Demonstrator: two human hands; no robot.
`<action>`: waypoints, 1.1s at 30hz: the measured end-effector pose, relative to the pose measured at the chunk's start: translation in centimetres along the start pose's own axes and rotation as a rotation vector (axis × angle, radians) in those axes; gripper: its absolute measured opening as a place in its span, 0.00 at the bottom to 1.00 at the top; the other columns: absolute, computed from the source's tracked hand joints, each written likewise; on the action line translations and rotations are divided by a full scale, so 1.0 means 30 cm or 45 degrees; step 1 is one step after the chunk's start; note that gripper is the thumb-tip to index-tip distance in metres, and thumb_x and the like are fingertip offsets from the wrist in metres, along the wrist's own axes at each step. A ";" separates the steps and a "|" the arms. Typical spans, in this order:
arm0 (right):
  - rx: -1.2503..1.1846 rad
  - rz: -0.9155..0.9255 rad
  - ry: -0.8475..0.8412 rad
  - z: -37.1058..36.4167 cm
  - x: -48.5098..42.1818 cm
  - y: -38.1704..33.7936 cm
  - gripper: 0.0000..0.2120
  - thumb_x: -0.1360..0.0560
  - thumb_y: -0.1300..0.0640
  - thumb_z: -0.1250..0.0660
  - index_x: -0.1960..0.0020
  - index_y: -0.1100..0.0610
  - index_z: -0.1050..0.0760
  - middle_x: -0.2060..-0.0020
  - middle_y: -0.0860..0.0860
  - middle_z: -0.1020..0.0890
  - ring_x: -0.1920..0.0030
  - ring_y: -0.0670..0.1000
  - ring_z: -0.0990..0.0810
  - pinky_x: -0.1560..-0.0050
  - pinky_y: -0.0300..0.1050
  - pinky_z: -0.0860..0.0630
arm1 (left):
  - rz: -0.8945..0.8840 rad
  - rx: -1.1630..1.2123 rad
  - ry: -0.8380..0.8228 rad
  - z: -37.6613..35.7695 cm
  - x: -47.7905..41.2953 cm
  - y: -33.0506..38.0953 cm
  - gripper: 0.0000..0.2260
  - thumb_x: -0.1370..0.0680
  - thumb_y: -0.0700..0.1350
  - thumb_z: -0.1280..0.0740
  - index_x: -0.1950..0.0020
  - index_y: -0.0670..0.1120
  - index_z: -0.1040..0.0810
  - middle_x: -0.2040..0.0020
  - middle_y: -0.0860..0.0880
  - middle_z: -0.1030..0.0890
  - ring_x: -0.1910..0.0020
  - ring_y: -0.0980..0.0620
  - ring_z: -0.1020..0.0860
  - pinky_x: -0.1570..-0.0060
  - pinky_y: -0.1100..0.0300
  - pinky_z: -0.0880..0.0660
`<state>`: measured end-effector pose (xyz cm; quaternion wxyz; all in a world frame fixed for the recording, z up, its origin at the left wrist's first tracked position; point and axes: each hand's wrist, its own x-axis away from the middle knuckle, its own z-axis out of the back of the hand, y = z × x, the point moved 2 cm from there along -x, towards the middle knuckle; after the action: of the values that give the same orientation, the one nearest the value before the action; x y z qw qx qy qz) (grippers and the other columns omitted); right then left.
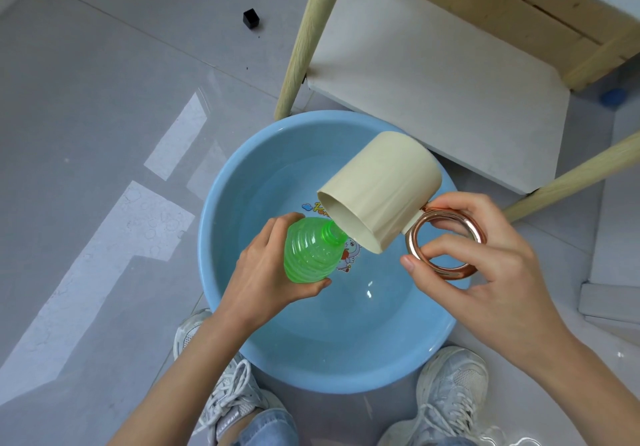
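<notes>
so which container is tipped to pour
The cream cup, its mouth angled down over the green bottle, whose neck points up; the blue basin sits flat.

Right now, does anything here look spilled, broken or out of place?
Nothing looks spilled or broken. The cup is tipped toward the bottle above the basin. Only a small black block lies alone on the floor.
</notes>
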<state>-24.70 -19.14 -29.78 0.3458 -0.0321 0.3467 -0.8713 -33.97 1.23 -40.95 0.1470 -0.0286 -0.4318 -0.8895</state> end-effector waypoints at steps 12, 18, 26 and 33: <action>0.012 -0.039 0.129 -0.105 0.019 0.107 0.14 0.26 0.54 0.32 0.64 0.63 0.21 0.47 0.55 0.29 0.45 0.51 0.25 0.37 0.41 0.29 | 0.054 -0.045 -0.003 -0.010 0.008 -0.024 0.39 0.41 0.65 0.27 0.34 0.54 0.35 0.38 0.58 0.28 0.43 0.55 0.27 0.48 0.57 0.28; 0.289 -0.062 0.021 -0.194 0.045 0.225 0.13 0.26 0.55 0.32 0.65 0.63 0.24 0.45 0.60 0.26 0.46 0.58 0.24 0.46 0.47 0.26 | 0.070 -0.048 0.000 -0.014 0.013 -0.035 0.38 0.40 0.59 0.22 0.34 0.53 0.34 0.39 0.58 0.27 0.43 0.53 0.26 0.47 0.55 0.28; 0.518 -0.156 -0.068 -0.256 0.060 0.314 0.11 0.30 0.60 0.25 0.65 0.62 0.24 0.47 0.59 0.24 0.49 0.59 0.22 0.67 0.51 0.22 | 0.095 -0.021 0.012 -0.016 0.009 -0.044 0.37 0.43 0.67 0.30 0.38 0.58 0.37 0.41 0.58 0.26 0.45 0.56 0.27 0.51 0.57 0.29; 0.588 -0.233 -0.073 -0.302 0.060 0.356 0.12 0.33 0.58 0.23 0.68 0.60 0.25 0.51 0.60 0.23 0.54 0.60 0.21 0.67 0.42 0.25 | 0.123 0.003 0.026 -0.019 0.011 -0.063 0.39 0.44 0.68 0.31 0.37 0.55 0.34 0.41 0.58 0.26 0.45 0.56 0.26 0.51 0.59 0.30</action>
<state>-22.56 -20.55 -43.66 0.2733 -0.0084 0.1241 -0.9539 -34.79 1.82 -42.67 0.1940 -0.0401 -0.4295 -0.8811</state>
